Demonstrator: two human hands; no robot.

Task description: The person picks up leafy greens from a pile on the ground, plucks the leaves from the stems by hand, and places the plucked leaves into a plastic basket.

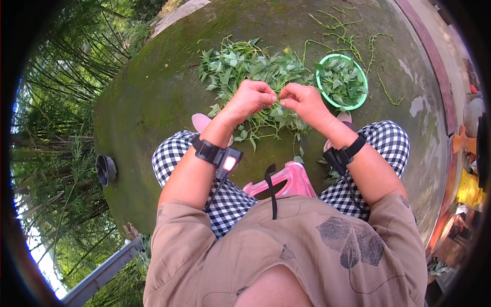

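Looks partway along — with leafy vines (230,64) heaped on the ground, left hand (250,100) and right hand (308,104) above, fingertips pinched together around a thin green stem (277,100), and mostly bare stems (391,95) strewn at right. Among containers, shows a dark bucket (105,170), contents unclear — then a mint-green basin (366,91), well filled with leaves (340,84).

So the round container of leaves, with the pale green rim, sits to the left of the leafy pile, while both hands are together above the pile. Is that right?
Not quite: the head view shows the round container to the right of the leafy pile. Both hands are together above the pile.
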